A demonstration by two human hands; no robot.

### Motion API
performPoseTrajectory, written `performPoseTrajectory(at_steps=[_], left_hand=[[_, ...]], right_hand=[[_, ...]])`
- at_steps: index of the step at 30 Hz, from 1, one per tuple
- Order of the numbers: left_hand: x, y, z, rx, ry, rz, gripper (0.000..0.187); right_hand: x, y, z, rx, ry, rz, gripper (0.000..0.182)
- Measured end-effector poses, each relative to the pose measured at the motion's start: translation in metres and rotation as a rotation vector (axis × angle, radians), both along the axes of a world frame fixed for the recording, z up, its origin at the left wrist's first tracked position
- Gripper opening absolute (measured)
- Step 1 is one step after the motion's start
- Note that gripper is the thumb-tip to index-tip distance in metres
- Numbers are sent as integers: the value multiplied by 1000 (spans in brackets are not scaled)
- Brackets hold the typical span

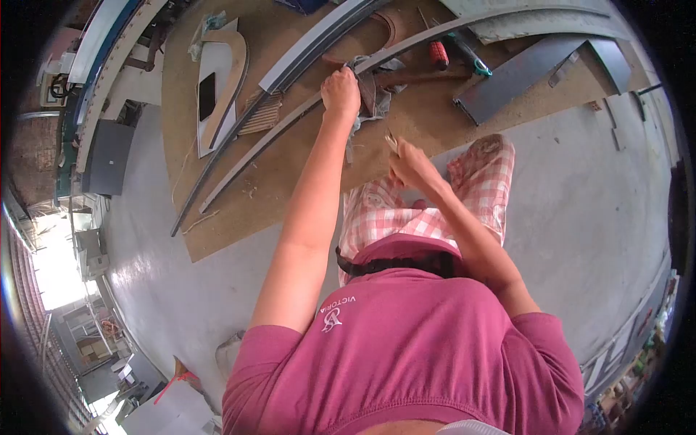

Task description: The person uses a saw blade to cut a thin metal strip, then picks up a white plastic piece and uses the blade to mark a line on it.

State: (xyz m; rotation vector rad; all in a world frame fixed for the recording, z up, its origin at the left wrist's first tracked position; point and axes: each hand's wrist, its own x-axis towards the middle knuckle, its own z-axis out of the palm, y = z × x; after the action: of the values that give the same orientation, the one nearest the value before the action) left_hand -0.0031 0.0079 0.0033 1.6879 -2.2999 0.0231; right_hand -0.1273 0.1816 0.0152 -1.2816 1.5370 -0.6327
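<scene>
My left hand (341, 93) is closed around a long, curved grey strip (262, 145) that slants across the brown board (217, 235). Just beyond its fingers, a crumpled grey cloth or scrap (380, 101) lies against the strip. Close to my knees, my right hand (415, 165) is closed on a small tool with a pale body (392, 142) and a thin dark tip; its exact kind is too small to make out. The tip points away from me, toward the board, apart from the strip.
Another curved strip (312, 52) lies beyond. On the left are a dark phone (207, 94) and a curved wooden piece (233, 61). A red-handled tool (438, 55), a teal-ended tool (480, 67) and a dark angled panel (515, 80) lie on the right.
</scene>
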Motion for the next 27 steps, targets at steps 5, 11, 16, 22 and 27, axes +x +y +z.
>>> performPoseTrajectory(at_steps=[5, 11, 16, 22, 27], left_hand=[[-2, 2, 2, 53, 5, 5, 19], [-1, -1, -3, 6, -33, 10, 18], [-1, -1, -3, 6, -2, -4, 18], [0, 2, -1, -61, 19, -15, 17], [-1, 2, -3, -24, 4, -20, 17]], right_hand=[[0, 8, -27, -47, 26, -13, 16], [-1, 12, 3, 42, -59, -6, 18], [-1, 0, -9, 20, -59, 8, 17], [0, 16, 2, 34, -72, -8, 14], [0, -3, -8, 35, -53, -6, 17]])
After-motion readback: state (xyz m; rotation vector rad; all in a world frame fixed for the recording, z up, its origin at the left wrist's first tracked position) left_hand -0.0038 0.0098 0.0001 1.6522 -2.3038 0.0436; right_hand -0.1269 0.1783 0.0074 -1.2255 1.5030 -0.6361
